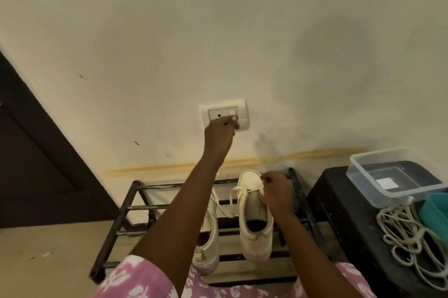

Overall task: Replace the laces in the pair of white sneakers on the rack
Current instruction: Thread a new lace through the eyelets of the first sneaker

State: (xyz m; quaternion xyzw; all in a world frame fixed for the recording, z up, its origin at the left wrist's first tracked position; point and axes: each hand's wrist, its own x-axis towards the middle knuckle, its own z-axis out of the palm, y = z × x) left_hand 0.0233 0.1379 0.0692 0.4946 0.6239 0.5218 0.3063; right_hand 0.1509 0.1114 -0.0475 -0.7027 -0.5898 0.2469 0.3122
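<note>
Two white sneakers stand on a black metal rack [143,207] with their toes toward the wall. My right hand [277,191] grips the right sneaker [254,227] at its upper, near the eyelets. Loose old lace [232,200] loops out beside its tongue. My left arm crosses over the left sneaker [209,239] and hides much of it. My left hand [220,132] is raised high in front of the wall, fingers curled and pinching what looks like a pale lace end; the arm hides the run of lace below it.
A white switch plate [224,113] sits on the wall just behind my left hand. To the right, a dark stool [339,203] carries a heap of pale laces [407,234], a clear plastic box [388,176] and a teal container [436,210]. A dark door [36,152] is at the left.
</note>
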